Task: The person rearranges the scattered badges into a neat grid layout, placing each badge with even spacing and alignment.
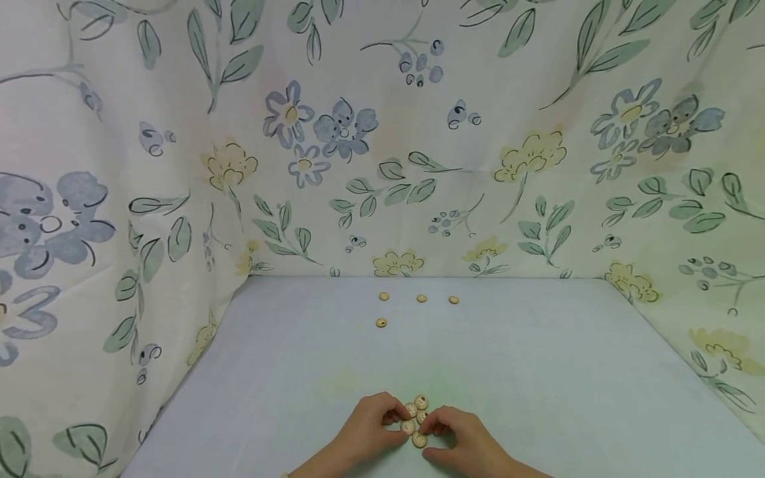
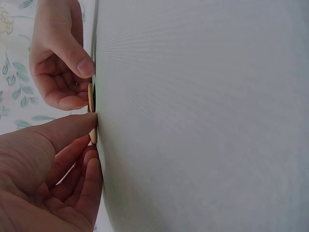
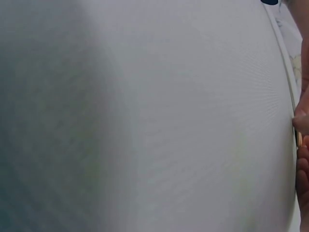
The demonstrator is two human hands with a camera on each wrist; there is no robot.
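Several small, round, pale wooden discs with dark marks lie in a tight cluster on the white table near its front, in the head view. My left hand (image 1: pixel 372 430) pinches the left wooden disc (image 1: pixel 408 427) of the cluster between thumb and index finger. From the right, my right hand (image 1: pixel 463 438) holds the nearest wooden disc (image 1: pixel 420 439) at its edge with thumb and index finger. Farther up the cluster are a top disc (image 1: pixel 421 401) and two partly covered ones. In the left wrist view, the discs show edge-on between the left hand (image 2: pixel 58 169) and right hand (image 2: pixel 60 63).
Three more discs stand in a row near the table's back edge, among them a middle disc (image 1: pixel 422 299). Another disc (image 1: pixel 381 322) lies just in front of the row's left end. A floral cloth (image 1: pixel 418 199) hangs behind and along both sides of the table (image 1: pixel 568 372).
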